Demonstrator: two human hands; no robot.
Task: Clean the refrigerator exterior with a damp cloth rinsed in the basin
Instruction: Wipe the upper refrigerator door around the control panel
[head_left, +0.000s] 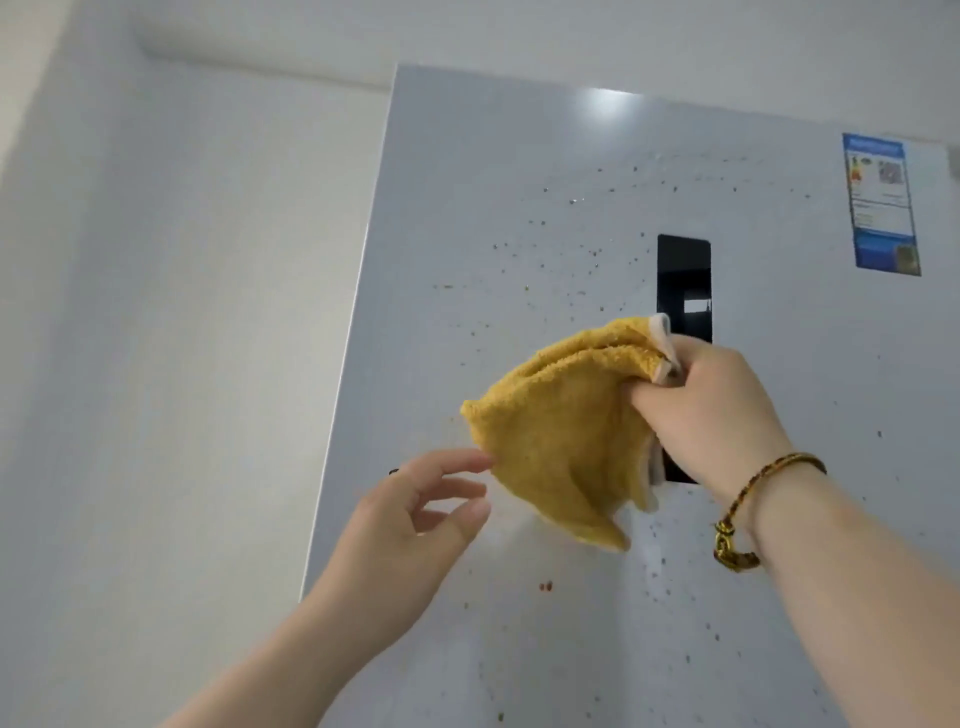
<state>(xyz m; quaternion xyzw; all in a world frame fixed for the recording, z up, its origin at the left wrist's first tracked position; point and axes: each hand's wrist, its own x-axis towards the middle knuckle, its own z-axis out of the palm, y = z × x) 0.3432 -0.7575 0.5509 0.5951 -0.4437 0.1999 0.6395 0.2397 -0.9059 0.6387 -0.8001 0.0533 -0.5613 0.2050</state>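
A pale grey refrigerator door (519, 208) fills the view, dotted with small brown and red specks. My right hand (711, 410), with a braided bracelet on the wrist, is shut on one edge of a yellow terry cloth (561, 436) that hangs in front of the door. My left hand (415, 519) is open, fingers spread, its fingertips just beside the cloth's lower left corner; I cannot tell whether they touch it. A black display panel (683, 280) on the door is partly hidden behind the cloth and my right hand.
A blue energy label (880, 202) is stuck near the door's upper right corner. A white wall (182, 312) runs along the left of the refrigerator. The basin is not in view.
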